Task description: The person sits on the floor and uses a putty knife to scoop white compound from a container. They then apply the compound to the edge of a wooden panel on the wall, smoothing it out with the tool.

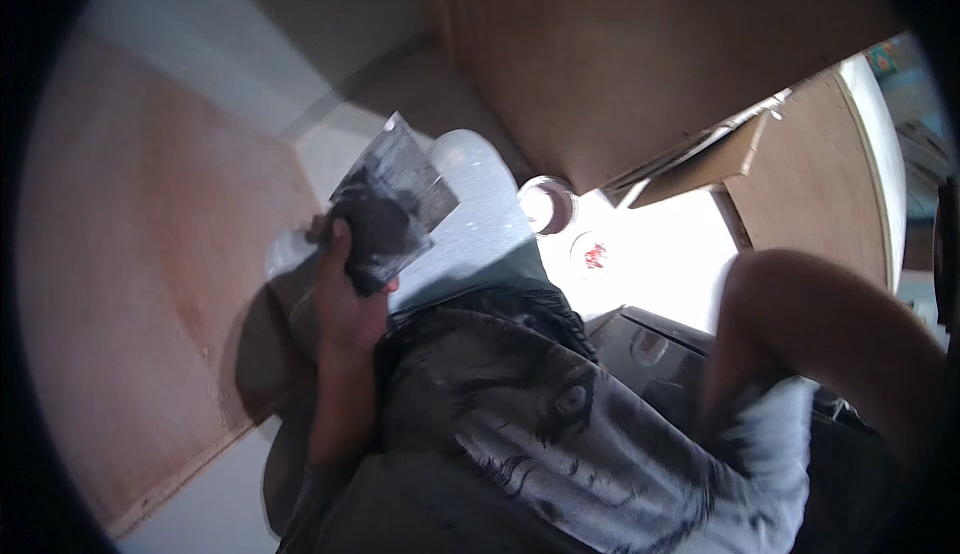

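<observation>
My left hand (352, 306) is closed on a flat, square-cornered metal plate (428, 186), holding it tilted over my lap. The plate's surface is grey, with a dark patch across its near part; whether that is shadow or something lying on it, I cannot tell. Thumb and fingertips show at its lower edge. My right arm (790, 304) is raised and bent at the right, with its forearm running off the right edge. The right hand lies outside the picture.
Below is my pale, white-specked trouser leg (480, 189). A round white tub (548, 204) stands beyond it, near a round item with red marks (594, 256) on the brightly lit floor. Brown panels rise at left (150, 254) and upper right (620, 64). A dark box (660, 359) sits by my right side.
</observation>
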{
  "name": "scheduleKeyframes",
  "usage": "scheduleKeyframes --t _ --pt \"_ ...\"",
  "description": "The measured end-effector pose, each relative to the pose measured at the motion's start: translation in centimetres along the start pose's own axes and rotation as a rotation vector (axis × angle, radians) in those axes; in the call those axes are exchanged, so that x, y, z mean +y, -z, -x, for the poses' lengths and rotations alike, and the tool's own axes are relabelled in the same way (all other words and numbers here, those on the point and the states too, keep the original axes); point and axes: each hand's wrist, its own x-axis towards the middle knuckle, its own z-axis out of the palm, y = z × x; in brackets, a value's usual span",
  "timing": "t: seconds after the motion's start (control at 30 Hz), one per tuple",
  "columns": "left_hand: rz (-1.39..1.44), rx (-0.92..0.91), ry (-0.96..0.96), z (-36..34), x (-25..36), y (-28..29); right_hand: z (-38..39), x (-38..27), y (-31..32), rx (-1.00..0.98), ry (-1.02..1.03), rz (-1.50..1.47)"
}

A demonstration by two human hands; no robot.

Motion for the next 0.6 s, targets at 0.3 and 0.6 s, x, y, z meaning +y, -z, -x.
scheduleKeyframes --t 0.3,0.6 --pt "-0.291 -0.068 0.182 -3.6 0.4 -6.4 22.4 2.7 0.4 -0.194 -1.632 -0.730" --pt "-0.387 -0.167 0.195 -13.9 -6.2 -3.0 41.3 6.3 -3.5 -0.282 -1.885 -0.690"
